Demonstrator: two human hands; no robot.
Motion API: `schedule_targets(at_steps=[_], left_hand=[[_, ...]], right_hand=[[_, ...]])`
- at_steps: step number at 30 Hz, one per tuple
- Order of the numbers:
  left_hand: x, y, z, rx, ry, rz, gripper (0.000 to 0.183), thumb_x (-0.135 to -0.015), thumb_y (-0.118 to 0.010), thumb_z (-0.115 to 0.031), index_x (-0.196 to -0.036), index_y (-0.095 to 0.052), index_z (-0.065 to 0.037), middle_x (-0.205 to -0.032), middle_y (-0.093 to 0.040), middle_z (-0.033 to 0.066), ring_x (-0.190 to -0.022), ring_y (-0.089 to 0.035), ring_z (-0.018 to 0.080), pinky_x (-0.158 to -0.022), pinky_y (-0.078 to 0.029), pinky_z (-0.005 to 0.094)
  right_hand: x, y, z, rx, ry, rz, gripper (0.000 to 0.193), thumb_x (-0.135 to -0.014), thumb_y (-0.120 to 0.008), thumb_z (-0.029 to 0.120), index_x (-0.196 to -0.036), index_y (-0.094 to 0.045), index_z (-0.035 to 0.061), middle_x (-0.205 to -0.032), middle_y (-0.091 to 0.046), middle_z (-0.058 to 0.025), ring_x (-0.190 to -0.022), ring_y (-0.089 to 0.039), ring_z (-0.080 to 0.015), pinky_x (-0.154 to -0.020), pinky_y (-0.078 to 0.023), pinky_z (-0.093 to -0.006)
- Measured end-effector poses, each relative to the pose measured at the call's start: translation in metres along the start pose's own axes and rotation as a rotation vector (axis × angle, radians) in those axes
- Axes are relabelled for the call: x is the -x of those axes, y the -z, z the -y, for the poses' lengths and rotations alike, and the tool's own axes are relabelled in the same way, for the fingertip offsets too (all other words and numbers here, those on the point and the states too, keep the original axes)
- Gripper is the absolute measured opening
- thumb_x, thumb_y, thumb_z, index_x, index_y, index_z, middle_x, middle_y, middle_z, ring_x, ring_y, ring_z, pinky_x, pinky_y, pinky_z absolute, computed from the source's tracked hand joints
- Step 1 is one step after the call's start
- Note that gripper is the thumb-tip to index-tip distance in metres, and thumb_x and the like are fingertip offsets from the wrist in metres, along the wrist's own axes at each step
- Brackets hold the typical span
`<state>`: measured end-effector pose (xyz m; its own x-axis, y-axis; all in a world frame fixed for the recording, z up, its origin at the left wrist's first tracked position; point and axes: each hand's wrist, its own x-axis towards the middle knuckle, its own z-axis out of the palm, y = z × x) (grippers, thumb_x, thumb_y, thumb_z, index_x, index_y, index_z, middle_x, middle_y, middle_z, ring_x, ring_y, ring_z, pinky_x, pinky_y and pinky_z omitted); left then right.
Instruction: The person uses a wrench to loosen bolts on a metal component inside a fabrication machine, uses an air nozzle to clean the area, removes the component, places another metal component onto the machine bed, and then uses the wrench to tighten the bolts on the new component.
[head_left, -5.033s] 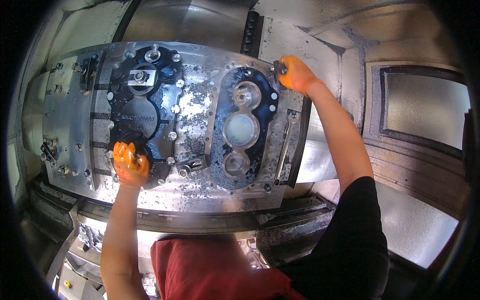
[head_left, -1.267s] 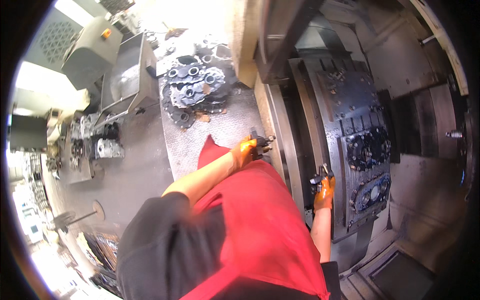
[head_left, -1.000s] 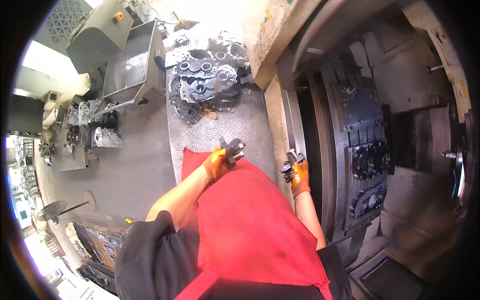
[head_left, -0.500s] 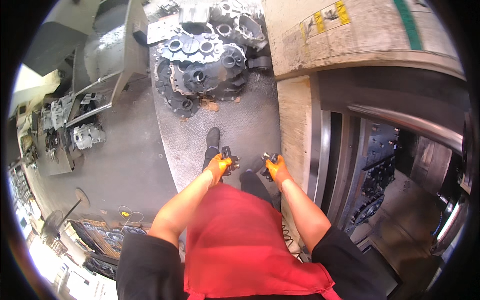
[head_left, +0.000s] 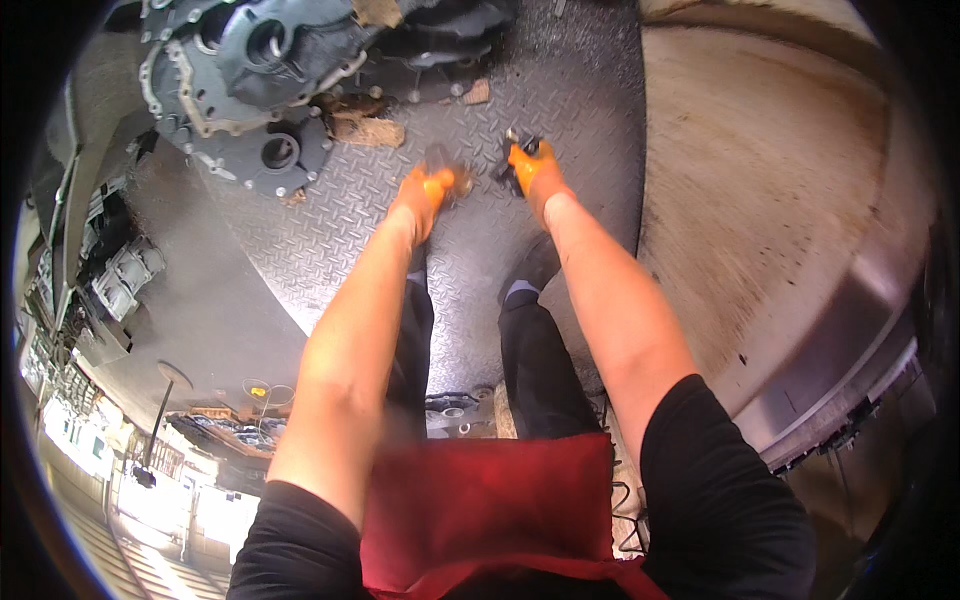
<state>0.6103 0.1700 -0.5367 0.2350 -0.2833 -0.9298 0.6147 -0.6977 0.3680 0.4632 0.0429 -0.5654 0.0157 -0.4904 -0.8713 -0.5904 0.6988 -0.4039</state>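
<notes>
My left hand, in an orange glove, is closed on a dark metal part smeared by motion. In a glove of the same colour, my right hand grips another small dark metal part with a shiny end. The exact kind of both parts cannot be made out. Both hands hang apart over the steel tread plate, my arms stretched forward. Large grey cast housings with round openings and bolt holes lie ahead and to the left of my left hand.
Pieces of brown cardboard stick out beside the housings. At the right stands a large worn machine panel. My shoes are on the plate, with a coiled black cable behind. A fan on a stand is at the left.
My view has tipped down and moved nearer the housings. Both hands have reached forward and lower toward the floor plate, still holding the dark parts.
</notes>
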Motion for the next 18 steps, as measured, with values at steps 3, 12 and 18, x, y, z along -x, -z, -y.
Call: schedule_targets(at_steps=[3,12,18], left_hand=[[-0.057,-0.001,0.003,-0.114,0.117,0.044,0.058,-0.079,-0.070,-0.036,-0.120,-0.052,0.001,-0.081,-0.061,0.0076,-0.068,-0.056,0.0208,-0.059,-0.045,0.0366],[0.119,0.089,0.067,-0.717,-0.121,-0.138,0.042,-0.079,-0.063,-0.022,-0.113,-0.059,0.003,-0.095,-0.068,0.0174,-0.088,-0.064,0.0260,-0.079,-0.050,0.0348],[0.252,0.151,-0.024,-0.851,-0.147,0.045,0.046,-0.080,-0.062,-0.025,-0.115,-0.059,0.005,-0.101,-0.066,0.0199,-0.095,-0.062,0.0284,-0.085,-0.048,0.0373]], right_hand=[[-0.017,-0.010,0.006,0.216,-0.135,0.054,0.071,-0.082,-0.064,0.043,-0.137,-0.042,0.0030,-0.133,-0.050,-0.0220,-0.119,-0.052,-0.0319,-0.097,-0.042,-0.0373],[0.162,0.071,-0.019,0.796,0.027,0.257,0.064,-0.080,-0.056,0.044,-0.127,-0.053,-0.0006,-0.127,-0.054,-0.0259,-0.122,-0.050,-0.0368,-0.104,-0.039,-0.0385],[0.310,0.171,0.049,0.599,0.134,-0.001,0.057,-0.081,-0.056,0.044,-0.118,-0.060,0.0004,-0.119,-0.059,-0.0255,-0.114,-0.056,-0.0378,-0.100,-0.043,-0.0405]])
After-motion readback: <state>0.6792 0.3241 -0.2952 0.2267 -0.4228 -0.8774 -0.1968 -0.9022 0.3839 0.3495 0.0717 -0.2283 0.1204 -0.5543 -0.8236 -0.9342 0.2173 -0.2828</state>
